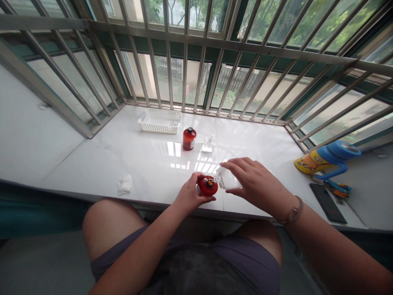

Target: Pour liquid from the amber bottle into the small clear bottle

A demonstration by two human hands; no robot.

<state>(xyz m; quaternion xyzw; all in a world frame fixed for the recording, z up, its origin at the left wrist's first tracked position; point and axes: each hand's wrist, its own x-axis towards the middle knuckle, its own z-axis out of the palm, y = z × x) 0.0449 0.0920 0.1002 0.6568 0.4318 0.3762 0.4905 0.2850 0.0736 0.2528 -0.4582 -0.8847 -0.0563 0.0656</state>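
Observation:
My left hand (pixel 189 192) is wrapped round a red bottle (pixel 208 187), whose dark-rimmed open mouth faces up. In my right hand (pixel 254 176) is a clear bottle (pixel 229 179), tilted well over. Its neck points left and meets the mouth of the red bottle; whether they touch I cannot tell. Just beyond my hands on the white ledge stand a second red bottle (pixel 188 140) with a black cap and pale label, and a small clear bottle (pixel 209 143) beside it.
A white perforated basket (pixel 160 121) lies at the back left. A crumpled white tissue (pixel 124 184) rests near the front edge. To the right are a blue and yellow flask (pixel 325 157), a dark phone (pixel 328 203) and keys (pixel 339 190). Metal window bars (pixel 184 82) border the ledge.

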